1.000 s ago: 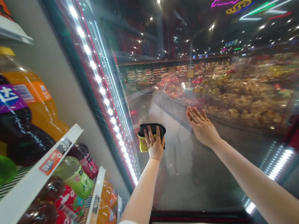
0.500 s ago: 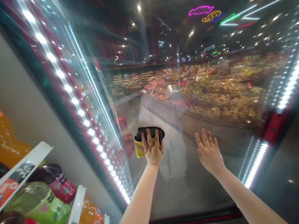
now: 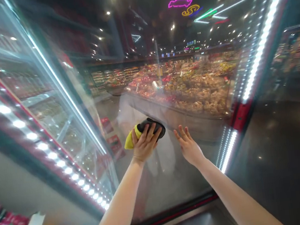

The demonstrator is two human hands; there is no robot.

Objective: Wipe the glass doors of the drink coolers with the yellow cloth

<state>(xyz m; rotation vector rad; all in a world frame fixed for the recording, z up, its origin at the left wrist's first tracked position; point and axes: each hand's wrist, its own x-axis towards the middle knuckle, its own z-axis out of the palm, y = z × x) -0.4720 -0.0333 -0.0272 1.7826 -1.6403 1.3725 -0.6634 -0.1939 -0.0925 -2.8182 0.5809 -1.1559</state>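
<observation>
A black and yellow cloth (image 3: 156,127) is pressed against a large glass door pane (image 3: 159,184) by my left hand (image 3: 144,142), its fingers bent over the cloth. The yellow part of the cloth sticks out to the left of the hand, the black part to the right. To the right of it, my right hand (image 3: 189,146) is held up at the glass with its fingers apart and nothing in it. The pane carries faint pale reflections.
Bright LED strips (image 3: 68,170) run along the left frame and the right door edge (image 3: 239,116). Drink bottles (image 3: 6,223) stand on shelves at the lower left. Beyond the glass is a long produce display (image 3: 202,95). The door's dark bottom rail (image 3: 175,210) crosses below.
The view has turned, so the door stands at a different angle and fewer bottles show. My left hand and the cloth have tilted to the right. Both hands are nearer each other.
</observation>
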